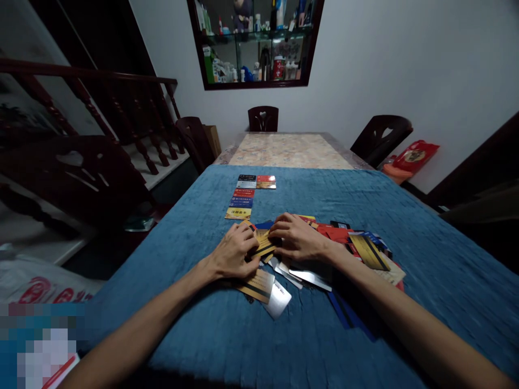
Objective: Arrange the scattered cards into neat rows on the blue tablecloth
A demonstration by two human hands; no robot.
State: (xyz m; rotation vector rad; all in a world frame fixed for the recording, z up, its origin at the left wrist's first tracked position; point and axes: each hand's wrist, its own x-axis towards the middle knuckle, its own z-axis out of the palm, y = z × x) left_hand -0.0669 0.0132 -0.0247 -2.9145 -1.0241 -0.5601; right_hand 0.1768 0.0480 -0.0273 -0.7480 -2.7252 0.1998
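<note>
A loose heap of plastic cards [357, 246], gold, red, silver and blue, lies on the blue cloth [425, 281] in front of me. My left hand [235, 253] and my right hand [298, 237] rest on the heap's left part, fingers curled. Together they pinch a gold card with a dark stripe [264, 247] between them. Farther away, a neat column of sorted cards [242, 201] runs toward the far edge of the cloth, with a red and gold card [266, 182] beside its top. Some heap cards are hidden under my right wrist.
Beyond the cloth the bare marbled tabletop [290, 150] shows. Dark wooden chairs stand at the far end [263, 118], far right [381, 136] and left [77, 173]. A stair railing [101, 102] runs on the left. A red bag [413, 156] lies on the floor at right.
</note>
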